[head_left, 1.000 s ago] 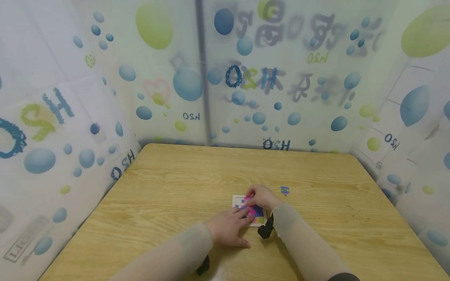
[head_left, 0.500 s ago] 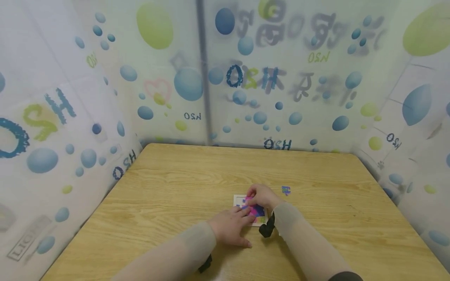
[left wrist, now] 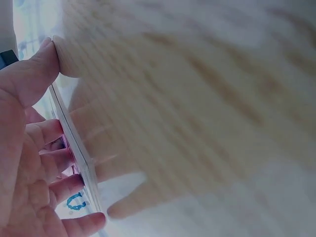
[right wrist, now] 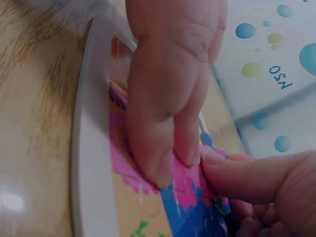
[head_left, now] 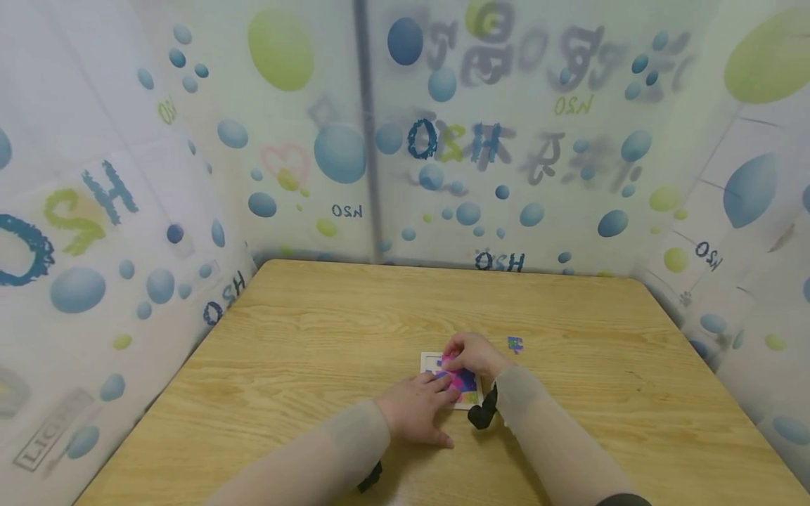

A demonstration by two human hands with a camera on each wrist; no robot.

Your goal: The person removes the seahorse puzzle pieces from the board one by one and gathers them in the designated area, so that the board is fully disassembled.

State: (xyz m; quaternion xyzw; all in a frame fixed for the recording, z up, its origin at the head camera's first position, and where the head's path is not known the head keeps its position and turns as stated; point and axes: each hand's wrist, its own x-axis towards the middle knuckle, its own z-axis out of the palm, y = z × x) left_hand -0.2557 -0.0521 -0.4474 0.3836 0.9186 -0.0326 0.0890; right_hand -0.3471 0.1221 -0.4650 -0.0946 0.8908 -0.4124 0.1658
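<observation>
A small jigsaw puzzle in a white frame (head_left: 432, 357) lies on the table before me. My left hand (head_left: 411, 409) rests on it from the near left, its fingers spread and the thumb out on the wood. Two fingers (right wrist: 160, 113) of that hand press the pink and blue pieces in the right wrist view. In the left wrist view its fingertips lie along the frame's edge (left wrist: 81, 148). My right hand (head_left: 473, 353) pinches a pink puzzle piece (head_left: 446, 359) between thumb and forefinger at the puzzle's far side; the fingers hide part of it.
One loose blue-purple puzzle piece (head_left: 515, 344) with green on it lies right of the puzzle. The wooden table (head_left: 342, 309) reaches back to a printed curtain wall (head_left: 544, 140), with more curtain on both sides. Black wrist mounts (head_left: 484, 413) hang under the sleeves.
</observation>
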